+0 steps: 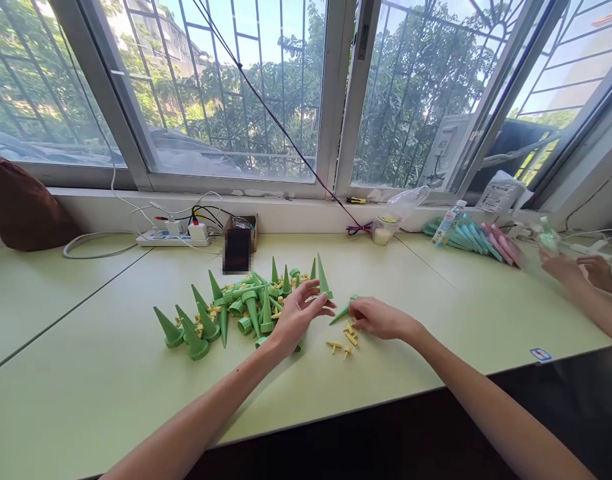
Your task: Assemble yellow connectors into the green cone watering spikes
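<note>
My left hand [302, 313] has its fingers apart just beside the base of an upright green cone-shaped spike [322, 275]; whether it touches the spike I cannot tell. My right hand [381, 318] has its fingers curled closed by the wide end of another green spike [343, 312], which points down to the left. The fingertips are hidden, so what they grip does not show. Several small yellow T-shaped pieces [335, 346] lie below that hand. A heap of green spikes and caps [251, 307] mixed with yellow pieces spreads left of and behind my left hand.
Along the window wall are a power strip [173, 238], a small box [249, 225], a lidded tub [383, 231], a bottle [449, 224] and bagged teal and pink items [479, 239]. Another person's hands [561, 263] work at the far right. The table's front edge [336, 417] runs below my forearms.
</note>
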`<action>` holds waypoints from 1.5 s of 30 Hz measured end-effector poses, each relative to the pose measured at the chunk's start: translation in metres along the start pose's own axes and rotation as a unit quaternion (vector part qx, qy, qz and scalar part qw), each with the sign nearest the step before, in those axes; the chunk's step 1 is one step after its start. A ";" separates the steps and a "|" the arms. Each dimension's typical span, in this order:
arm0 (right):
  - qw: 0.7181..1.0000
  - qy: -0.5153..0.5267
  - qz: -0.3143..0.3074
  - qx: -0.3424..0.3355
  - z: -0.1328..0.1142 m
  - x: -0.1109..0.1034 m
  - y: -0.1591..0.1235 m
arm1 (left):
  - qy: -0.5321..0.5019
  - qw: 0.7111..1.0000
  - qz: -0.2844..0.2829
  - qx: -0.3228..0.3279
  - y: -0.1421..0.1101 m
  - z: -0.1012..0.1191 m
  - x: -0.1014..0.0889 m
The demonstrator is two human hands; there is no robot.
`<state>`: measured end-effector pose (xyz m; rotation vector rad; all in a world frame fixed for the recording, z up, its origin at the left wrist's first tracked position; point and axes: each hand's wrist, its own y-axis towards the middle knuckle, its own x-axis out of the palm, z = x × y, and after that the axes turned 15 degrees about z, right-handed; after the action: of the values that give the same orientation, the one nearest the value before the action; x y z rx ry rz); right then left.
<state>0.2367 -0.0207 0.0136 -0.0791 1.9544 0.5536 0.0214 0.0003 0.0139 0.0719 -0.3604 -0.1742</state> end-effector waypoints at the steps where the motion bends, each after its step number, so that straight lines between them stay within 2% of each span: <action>1: 1.000 0.001 0.004 0.002 0.000 0.002 0.000 | 0.002 1.000 -0.004 0.000 0.000 0.000 0.000; 5: 1.000 0.022 0.019 0.003 0.001 0.004 0.003 | 0.011 1.000 -0.018 0.006 0.001 0.001 -0.001; 8: 0.998 0.050 0.044 0.008 0.001 -0.002 0.011 | 0.013 1.000 -0.007 0.005 0.000 0.001 -0.002; 11: 0.985 0.102 0.140 0.014 -0.005 -0.012 0.030 | 0.011 1.000 0.001 0.004 0.000 0.002 -0.002; 14: 0.937 0.208 0.280 0.016 -0.017 -0.012 0.051 | 0.003 1.000 0.001 0.004 0.000 0.005 -0.001; 18: 0.872 0.319 0.371 0.015 -0.030 0.012 0.057 | 0.003 1.000 0.015 0.011 0.000 0.007 -0.001; 21: 0.856 0.339 0.389 0.017 -0.033 0.034 0.046 | 0.011 1.000 0.024 0.010 0.001 0.005 -0.003; 24: 0.852 0.352 0.387 0.020 -0.034 0.046 0.036 | 0.021 0.999 0.019 0.018 0.001 0.002 -0.003; 29: 0.830 0.379 0.407 0.045 -0.040 0.044 0.034 | 0.037 0.999 0.008 0.027 0.002 0.002 -0.003; 38: 0.829 0.378 0.408 0.058 -0.042 0.045 0.033 | 0.077 0.994 -0.029 0.068 0.005 0.002 -0.006; 45: 0.828 0.363 0.423 0.065 -0.046 0.046 0.031 | 0.080 0.995 0.011 0.067 0.004 -0.002 -0.004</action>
<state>0.1688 -0.0034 -0.0004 0.8192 2.7418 1.0682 0.0188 0.0053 0.0111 0.2120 -0.2131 -0.1210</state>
